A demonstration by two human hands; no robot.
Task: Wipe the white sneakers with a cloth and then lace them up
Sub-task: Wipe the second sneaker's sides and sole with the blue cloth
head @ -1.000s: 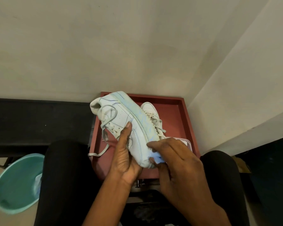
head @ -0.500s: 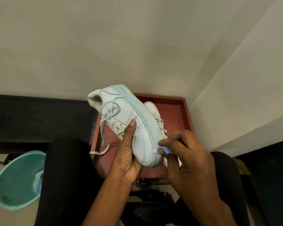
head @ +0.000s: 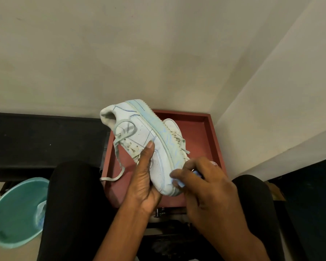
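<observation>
Over the red tray (head: 209, 129), the tilted white sneaker (head: 139, 132) shows blue stitching.

White sneaker (head: 139, 136) tilted on its side, lace dangling, blue cloth (head: 183, 183) at toe, second sneaker (head: 174, 129) behind.

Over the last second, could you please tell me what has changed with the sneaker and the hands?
The left hand raised the held sneaker slightly. The right hand slid the blue cloth off the toe along the sole edge, then back to the toe. Unchanged: both grips, the second sneaker in the red tray, the teal basin on the floor.
</observation>
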